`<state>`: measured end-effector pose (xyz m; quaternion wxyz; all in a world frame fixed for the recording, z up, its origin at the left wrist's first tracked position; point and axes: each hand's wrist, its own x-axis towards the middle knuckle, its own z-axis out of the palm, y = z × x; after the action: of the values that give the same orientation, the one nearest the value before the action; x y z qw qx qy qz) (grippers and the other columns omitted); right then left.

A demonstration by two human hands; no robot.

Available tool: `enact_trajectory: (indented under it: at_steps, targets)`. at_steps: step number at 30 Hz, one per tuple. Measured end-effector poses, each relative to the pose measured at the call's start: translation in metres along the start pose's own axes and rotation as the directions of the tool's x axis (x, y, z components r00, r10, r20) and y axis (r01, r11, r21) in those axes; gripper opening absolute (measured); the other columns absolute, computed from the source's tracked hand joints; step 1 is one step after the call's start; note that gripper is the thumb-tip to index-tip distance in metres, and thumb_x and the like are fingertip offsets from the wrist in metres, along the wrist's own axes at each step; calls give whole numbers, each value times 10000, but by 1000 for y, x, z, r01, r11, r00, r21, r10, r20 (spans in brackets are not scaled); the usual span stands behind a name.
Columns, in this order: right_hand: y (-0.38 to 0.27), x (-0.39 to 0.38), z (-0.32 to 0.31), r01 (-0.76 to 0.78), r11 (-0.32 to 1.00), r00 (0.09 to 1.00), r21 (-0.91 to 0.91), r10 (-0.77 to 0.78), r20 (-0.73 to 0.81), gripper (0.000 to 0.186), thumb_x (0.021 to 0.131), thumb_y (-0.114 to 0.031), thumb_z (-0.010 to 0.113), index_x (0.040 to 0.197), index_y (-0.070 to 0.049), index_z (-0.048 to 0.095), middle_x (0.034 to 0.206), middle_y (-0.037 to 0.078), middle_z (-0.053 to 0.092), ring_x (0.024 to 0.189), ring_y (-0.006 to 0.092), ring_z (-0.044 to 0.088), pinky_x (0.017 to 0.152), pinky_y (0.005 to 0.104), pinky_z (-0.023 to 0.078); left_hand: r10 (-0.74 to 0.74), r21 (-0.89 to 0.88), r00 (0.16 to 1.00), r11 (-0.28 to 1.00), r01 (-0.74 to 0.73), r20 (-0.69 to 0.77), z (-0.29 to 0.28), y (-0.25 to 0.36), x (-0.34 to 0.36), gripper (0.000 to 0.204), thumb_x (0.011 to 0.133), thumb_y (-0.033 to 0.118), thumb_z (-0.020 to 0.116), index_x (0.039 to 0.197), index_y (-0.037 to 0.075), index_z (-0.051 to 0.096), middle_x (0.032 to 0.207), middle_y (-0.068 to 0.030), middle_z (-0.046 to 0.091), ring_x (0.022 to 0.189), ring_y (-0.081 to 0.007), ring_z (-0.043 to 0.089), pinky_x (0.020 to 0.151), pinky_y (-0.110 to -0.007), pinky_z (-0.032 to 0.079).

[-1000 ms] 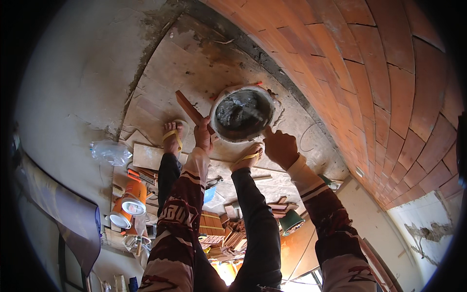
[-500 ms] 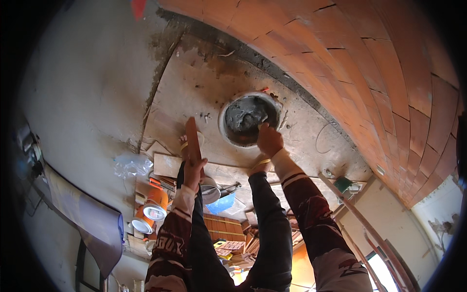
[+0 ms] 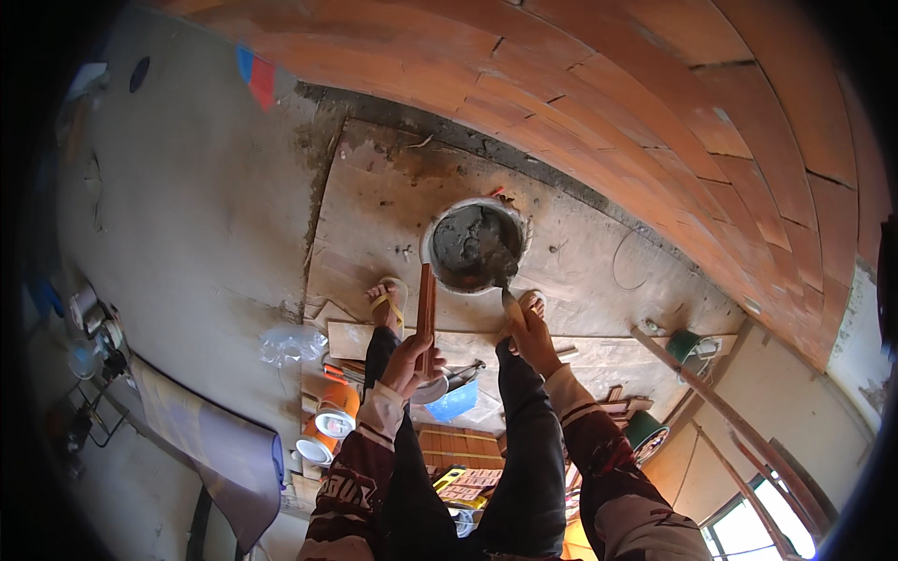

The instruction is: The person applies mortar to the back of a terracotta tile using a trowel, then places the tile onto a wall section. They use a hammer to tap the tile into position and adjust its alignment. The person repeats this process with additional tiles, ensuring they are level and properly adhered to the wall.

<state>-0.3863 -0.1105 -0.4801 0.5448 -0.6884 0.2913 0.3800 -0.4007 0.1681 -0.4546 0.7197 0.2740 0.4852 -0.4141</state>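
Brick tile (image 3: pixel 427 309) sits clasped in my left fingers (image 3: pixel 436 361); my right fingers (image 3: pixel 531 340) wrap a trowel (image 3: pixel 512 307) by the bucket (image 3: pixel 427 245) of mortar (image 3: pixel 475 243).

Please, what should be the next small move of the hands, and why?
Probably bring the trowel to the brick: the right hand holds the trowel by the edge of the bucket, seemingly with mortar on it, and the left hand holds the brick nearby.

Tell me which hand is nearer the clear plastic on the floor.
Left. The left hand is to the right of the clear plastic; the right hand is farther right.
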Motion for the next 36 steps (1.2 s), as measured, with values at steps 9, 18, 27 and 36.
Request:
enact_trajectory:
  at_steps: [9, 18, 27, 36]
  targets:
    - [22, -58, 29, 196, 980, 968, -28, -198, -152, 387, 880, -197, 600, 1169, 23, 465, 898, 158, 603, 710, 208, 622, 596, 315, 491, -153, -42, 918, 983, 181, 365, 32, 24, 18, 535, 933, 432, 494, 1273, 21, 459, 1181, -205, 584, 1069, -341, 591, 877, -474, 490]
    - [-12, -36, 26, -54, 916, 998, 398, 65, -14, 362, 928, -306, 543, 1069, 27, 525, 756, 74, 597, 478, 124, 552, 414, 254, 443, 208, 525, 973, 842, -128, -97, 72, 18, -16, 244, 897, 315, 582, 930, 102, 468, 723, 2, 485, 627, -103, 556, 519, -254, 442]
    - [-36, 53, 59, 373, 927, 900, 41, -350, -260, 383, 968, -418, 438, 1148, -102, 558, 973, 159, 639, 834, 334, 628, 635, 456, 512, 547, 938, 770, -92, -335, 329, 68, 51, -90, 693, 717, 299, 759, 1241, -24, 439, 1021, -160, 588, 965, -302, 581, 877, -394, 465]
    - [-102, -204, -71, 145, 639, 984, 755, -175, -40, 415, 898, -316, 622, 1191, -32, 546, 1077, 73, 603, 981, 207, 599, 794, 398, 540, 122, 465, 622, -777, -426, 773, 207, 50, -229, 731, 624, 281, 776, 1252, 65, 472, 1083, -184, 530, 1012, -379, 528, 871, -470, 442]
